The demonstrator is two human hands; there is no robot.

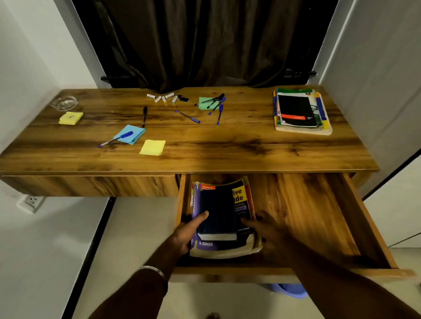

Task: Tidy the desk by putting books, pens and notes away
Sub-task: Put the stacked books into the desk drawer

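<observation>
A stack of books [242, 197] lies in the left part of the open wooden drawer [317, 216], a dark blue book [218, 211] on top of a thick purple and yellow one. My left hand [188, 230] grips the stack's left side, thumb on the dark cover. My right hand [270, 232] holds the stack's right side. On the desk [203, 144] lie another book pile [300, 109] at the right, several pens [216, 106], and yellow [152, 147], blue [130, 134] and green sticky notes.
A glass dish [64, 103] and a yellow note pad [71, 118] sit at the desk's far left. Small white tubes [161, 97] lie near the dark curtain [202, 34]. A wall socket [32, 201] is low on the left. A blue tub [292, 290] stands under the drawer.
</observation>
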